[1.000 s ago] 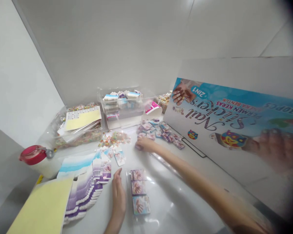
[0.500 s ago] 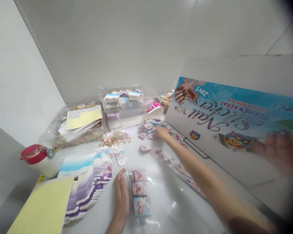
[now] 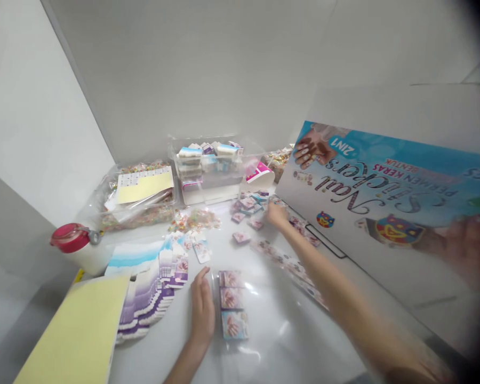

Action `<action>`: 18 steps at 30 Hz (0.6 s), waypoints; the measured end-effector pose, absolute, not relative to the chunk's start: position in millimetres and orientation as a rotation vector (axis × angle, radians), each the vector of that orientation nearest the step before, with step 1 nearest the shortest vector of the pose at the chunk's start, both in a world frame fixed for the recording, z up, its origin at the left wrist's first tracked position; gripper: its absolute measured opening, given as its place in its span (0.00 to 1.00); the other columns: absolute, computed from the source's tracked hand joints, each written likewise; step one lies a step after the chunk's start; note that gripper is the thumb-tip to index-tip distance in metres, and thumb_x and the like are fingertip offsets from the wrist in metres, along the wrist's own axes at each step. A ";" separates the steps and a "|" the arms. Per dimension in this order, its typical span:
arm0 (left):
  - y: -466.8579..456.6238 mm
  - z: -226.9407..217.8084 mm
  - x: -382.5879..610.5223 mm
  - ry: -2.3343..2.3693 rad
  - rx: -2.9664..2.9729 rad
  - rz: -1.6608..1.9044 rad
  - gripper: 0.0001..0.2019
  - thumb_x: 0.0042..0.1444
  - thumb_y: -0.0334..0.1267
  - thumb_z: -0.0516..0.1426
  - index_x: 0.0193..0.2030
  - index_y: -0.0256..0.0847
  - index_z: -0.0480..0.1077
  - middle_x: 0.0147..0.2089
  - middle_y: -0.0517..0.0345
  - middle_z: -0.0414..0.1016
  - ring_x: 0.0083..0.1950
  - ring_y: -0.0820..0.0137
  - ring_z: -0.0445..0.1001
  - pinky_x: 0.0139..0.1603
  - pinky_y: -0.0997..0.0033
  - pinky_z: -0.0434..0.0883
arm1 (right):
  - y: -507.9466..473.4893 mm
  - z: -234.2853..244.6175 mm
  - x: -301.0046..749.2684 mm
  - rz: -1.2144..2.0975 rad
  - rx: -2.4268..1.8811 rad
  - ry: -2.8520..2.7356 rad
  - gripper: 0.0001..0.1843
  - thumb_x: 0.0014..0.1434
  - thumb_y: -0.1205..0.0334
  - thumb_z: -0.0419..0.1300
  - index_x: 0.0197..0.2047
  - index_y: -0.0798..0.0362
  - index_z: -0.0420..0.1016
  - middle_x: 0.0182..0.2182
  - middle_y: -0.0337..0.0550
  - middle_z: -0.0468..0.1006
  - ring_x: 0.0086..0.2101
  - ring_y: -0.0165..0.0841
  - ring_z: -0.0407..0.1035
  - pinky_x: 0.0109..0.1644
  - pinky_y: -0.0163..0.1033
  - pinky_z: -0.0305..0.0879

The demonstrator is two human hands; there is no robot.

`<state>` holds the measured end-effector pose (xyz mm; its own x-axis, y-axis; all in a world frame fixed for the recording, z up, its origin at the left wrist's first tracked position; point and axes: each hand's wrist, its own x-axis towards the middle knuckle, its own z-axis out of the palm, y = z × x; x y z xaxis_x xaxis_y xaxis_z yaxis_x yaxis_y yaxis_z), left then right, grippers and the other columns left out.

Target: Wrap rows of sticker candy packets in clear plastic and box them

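My left hand (image 3: 202, 306) lies on its edge on the white table, fingers stretched out with nothing in them. Right beside it, a clear plastic sleeve or tray holds three small picture packets (image 3: 235, 325) in a column. At the end of my outstretched right arm, my right hand (image 3: 277, 214) is at a loose pile of small packets (image 3: 248, 202) printed with hands. Its fingers point down among them; blur and the hand itself hide what they grip, if anything. A single packet (image 3: 240, 237) lies apart, nearer to me.
On the right stands a large Nail Stickers carton (image 3: 344, 186), above a strip of printed film (image 3: 288, 266). Fanned cards (image 3: 144, 304), a yellow sheet (image 3: 76, 330) and a red-lidded bottle (image 3: 74, 240) lie left. Behind are a clear bin (image 3: 212, 178) and bagged candies (image 3: 140, 213).
The whole view has shifted slightly. My right hand stays at the packet pile, a little farther right over it. My left hand keeps its place beside the clear plastic.
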<state>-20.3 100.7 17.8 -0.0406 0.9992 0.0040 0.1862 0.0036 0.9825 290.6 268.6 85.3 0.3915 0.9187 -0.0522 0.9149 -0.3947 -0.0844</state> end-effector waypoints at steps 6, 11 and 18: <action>101.5 17.3 -20.4 1.374 1.349 1.140 0.24 0.63 0.52 0.40 0.56 0.41 0.64 0.60 0.49 0.65 0.64 0.63 0.59 0.66 0.57 0.54 | 248.0 97.5 252.5 0.441 -1.905 -2.320 0.29 0.50 0.70 0.60 0.57 0.48 0.68 0.46 0.41 0.75 0.46 0.36 0.67 0.48 0.34 0.61; 102.2 15.9 -21.5 1.378 1.344 1.147 0.24 0.63 0.51 0.40 0.56 0.41 0.64 0.60 0.49 0.65 0.63 0.62 0.60 0.66 0.56 0.54 | 238.4 90.1 231.6 0.578 -1.610 -2.526 0.30 0.48 0.71 0.62 0.56 0.52 0.68 0.48 0.44 0.74 0.45 0.34 0.67 0.48 0.32 0.61; 100.9 17.0 -21.2 1.369 1.401 1.147 0.23 0.64 0.49 0.40 0.55 0.40 0.64 0.59 0.48 0.65 0.63 0.63 0.60 0.65 0.57 0.54 | 237.5 83.2 232.1 0.470 -1.582 -2.562 0.21 0.47 0.73 0.62 0.47 0.55 0.77 0.42 0.50 0.75 0.43 0.39 0.67 0.47 0.36 0.61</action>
